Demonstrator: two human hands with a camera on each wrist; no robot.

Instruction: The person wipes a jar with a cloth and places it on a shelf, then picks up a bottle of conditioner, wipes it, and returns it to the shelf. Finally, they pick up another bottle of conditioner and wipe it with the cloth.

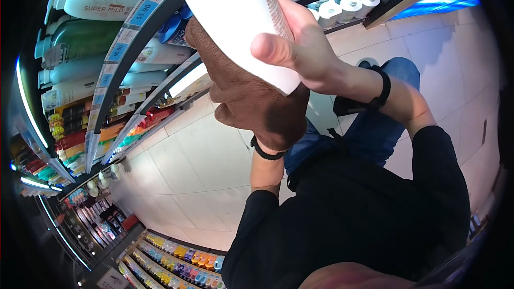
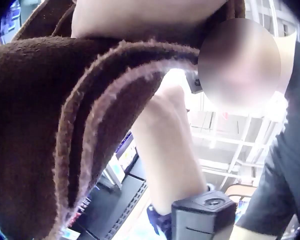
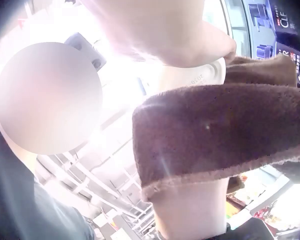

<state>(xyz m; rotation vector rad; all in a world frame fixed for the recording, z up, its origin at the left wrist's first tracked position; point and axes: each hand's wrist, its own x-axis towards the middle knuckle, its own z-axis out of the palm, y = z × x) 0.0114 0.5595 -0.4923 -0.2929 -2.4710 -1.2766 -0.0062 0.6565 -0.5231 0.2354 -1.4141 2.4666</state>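
Note:
My right hand [image 1: 308,48] grips a white bottle [image 1: 230,10] near its base, with the thumb across the near face. Brown cloth [image 1: 241,104] lies against the bottle's underside and drapes over my left hand [image 2: 145,17]. That hand's fingers are hidden beneath the fabric, so I cannot tell how they are bent. From the cloth's lower end my left forearm [image 1: 266,174] comes out. In the right wrist view the bottle's base [image 3: 197,75] shows between my right hand [image 3: 155,30] and the cloth [image 3: 215,130].
Store shelves [image 1: 110,59] run along the left, with bottles lying sideways in view, including a white Super Mild bottle [image 1: 104,0]. White pump bottles [image 1: 350,6] stand on a shelf at the upper right. Pale floor tiles [image 1: 182,166] spread below; another product rack [image 1: 176,257] is at the bottom.

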